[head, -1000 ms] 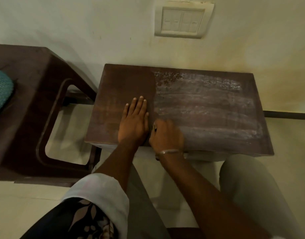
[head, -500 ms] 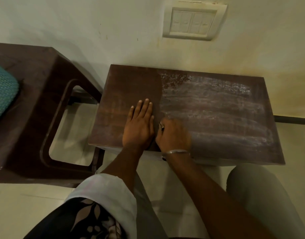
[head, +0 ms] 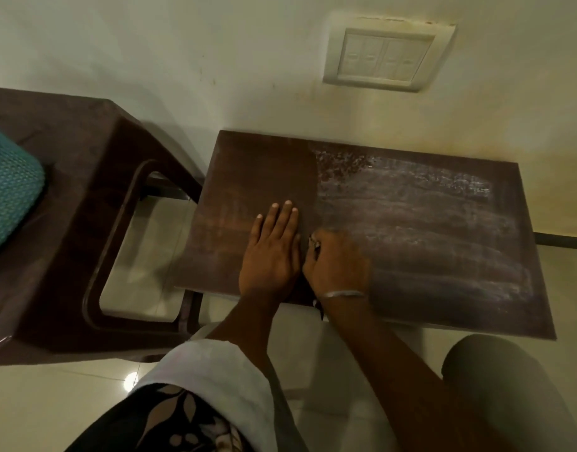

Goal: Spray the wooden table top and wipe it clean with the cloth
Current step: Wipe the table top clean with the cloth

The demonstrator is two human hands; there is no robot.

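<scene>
Table (head: 411, 230) is streaky right of the fingers. Left hand (head: 272, 252) lies flat, fingers spread slightly. Right hand (head: 337, 265) is bunched, probably on the cloth (head: 315, 244); I'd press and overlap strokes rightward.

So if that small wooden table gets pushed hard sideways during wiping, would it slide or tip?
Probably slide rather than tip: the table top is broad and low, and the floor under it looks like glossy tile. The left hand pressed flat on it likely helps hold it. It also sits against the wall, so it should not move backward.
</scene>
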